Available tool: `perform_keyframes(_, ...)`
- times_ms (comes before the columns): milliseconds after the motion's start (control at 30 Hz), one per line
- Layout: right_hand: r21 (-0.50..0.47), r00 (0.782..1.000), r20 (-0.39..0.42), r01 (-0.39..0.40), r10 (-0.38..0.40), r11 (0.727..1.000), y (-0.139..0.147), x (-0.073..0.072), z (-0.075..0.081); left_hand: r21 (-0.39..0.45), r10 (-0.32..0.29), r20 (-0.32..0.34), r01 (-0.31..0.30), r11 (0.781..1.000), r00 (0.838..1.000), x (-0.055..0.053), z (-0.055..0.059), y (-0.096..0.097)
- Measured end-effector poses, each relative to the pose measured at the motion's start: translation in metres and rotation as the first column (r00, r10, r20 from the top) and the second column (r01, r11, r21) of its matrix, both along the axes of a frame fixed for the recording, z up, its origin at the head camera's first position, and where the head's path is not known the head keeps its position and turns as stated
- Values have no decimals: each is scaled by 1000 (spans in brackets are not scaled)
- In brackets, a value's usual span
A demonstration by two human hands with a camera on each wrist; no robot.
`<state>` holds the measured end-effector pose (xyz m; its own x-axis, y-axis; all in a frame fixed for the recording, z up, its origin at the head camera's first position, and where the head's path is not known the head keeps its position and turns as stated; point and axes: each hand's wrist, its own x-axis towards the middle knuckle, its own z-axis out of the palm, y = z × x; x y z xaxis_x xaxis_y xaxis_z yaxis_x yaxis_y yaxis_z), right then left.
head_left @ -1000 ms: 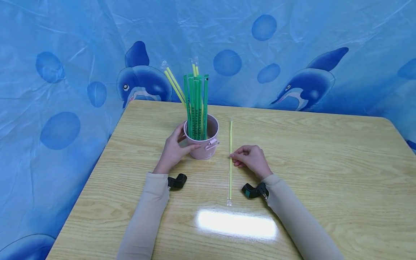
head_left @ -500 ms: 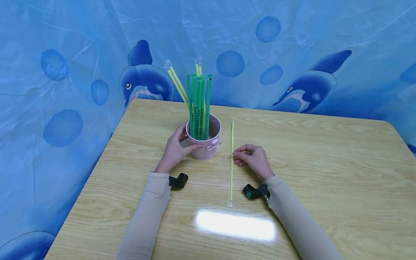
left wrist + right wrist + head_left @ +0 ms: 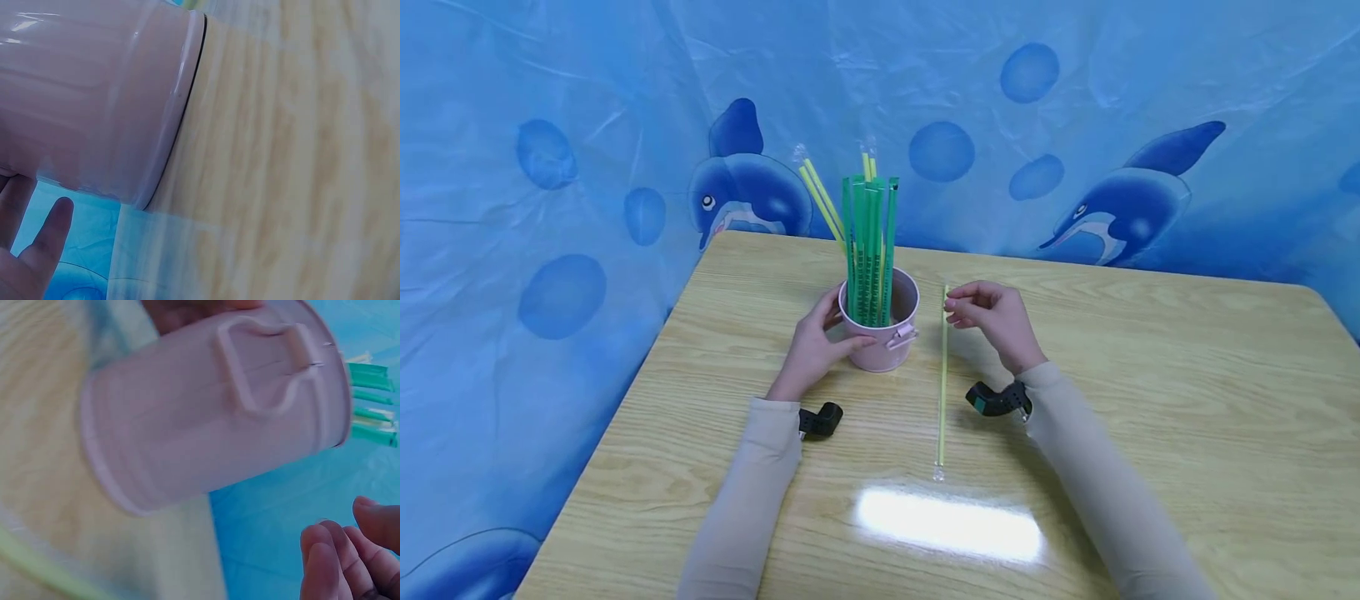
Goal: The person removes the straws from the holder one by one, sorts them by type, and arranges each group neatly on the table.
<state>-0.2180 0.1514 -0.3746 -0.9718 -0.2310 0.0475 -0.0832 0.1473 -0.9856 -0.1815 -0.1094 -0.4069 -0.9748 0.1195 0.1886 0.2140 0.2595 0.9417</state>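
Right hand (image 3: pixel 996 317) pinches the far tip of the long yellow plastic-wrapped straw (image 3: pixel 942 392), which runs near-to-far; left hand (image 3: pixel 816 346) grips the small pink metal bucket (image 3: pixel 880 346).

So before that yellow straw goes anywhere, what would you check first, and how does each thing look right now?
1. Left hand steadies pink bucket: ok.
2. Bucket upright on the table: ok.
3. Right hand pinches the yellow straw at its far end: ok.
4. Straw's near end free of the table: not ok, it seems to rest there.
5. Room among the green straws in the bucket: cannot tell.
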Motion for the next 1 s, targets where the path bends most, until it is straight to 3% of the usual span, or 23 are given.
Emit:
perform_keyframes(67,-25,999,-34,1,-2,1000,-4,-7,10,-2,1,4,-1,1000,1000,-3,-5,-1)
perform_keyframes(200,-50,996,-90,2,-6,999,-17,-20,31,6,-1,26,1,1000,1000,-3,-5,0)
perform_keyframes(533,-130,991,-136,-5,-13,992,-55,-53,80,25,-11,-1,11,1000,1000,-1,-4,0)
perform_keyframes(1000,-64,968,-237,63,-77,996,-96,-84,117,5,-4,-8,4,1000,1000,-3,-6,0)
